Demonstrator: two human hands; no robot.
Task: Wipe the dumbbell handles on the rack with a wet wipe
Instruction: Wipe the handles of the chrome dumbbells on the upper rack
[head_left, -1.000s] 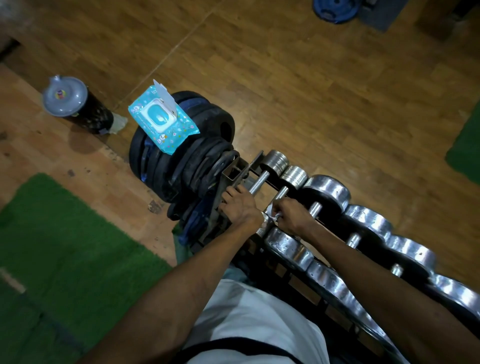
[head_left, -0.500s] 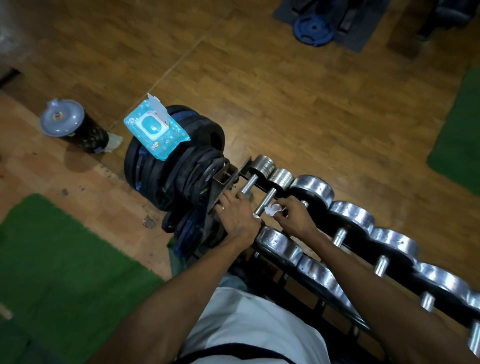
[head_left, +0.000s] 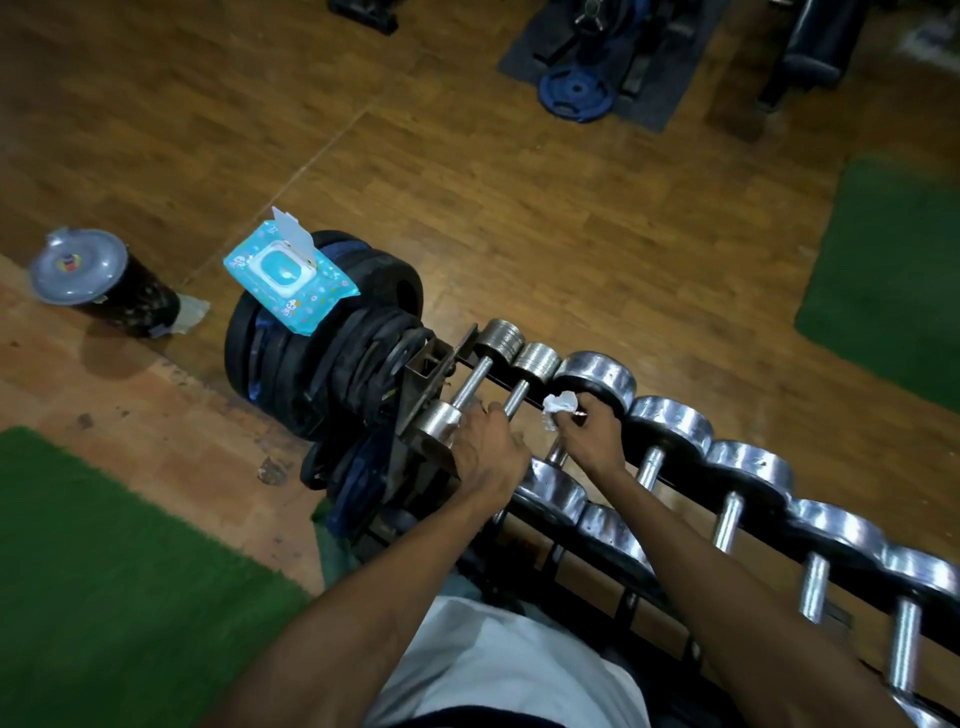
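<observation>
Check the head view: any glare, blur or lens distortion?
Head view: bright glare patches on the chrome dumbbell ends; dim, warm lighting with dark corners; wide-angle bending, the dumbbell rack curves toward the lower right; slight softness at the edges; the wipe in the right hand looks overexposed.

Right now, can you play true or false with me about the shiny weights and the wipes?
1. The crumpled white wet wipe is held in the right hand. True.
2. The turquoise wipes packet lies on the green mat. False: it sits on the stack of black weight plates, lid flipped open.
3. The left hand rests by the smallest chrome dumbbells. True.
4. The grey-lidded black cup stands on the rack. False: it stands on the wooden floor.
</observation>
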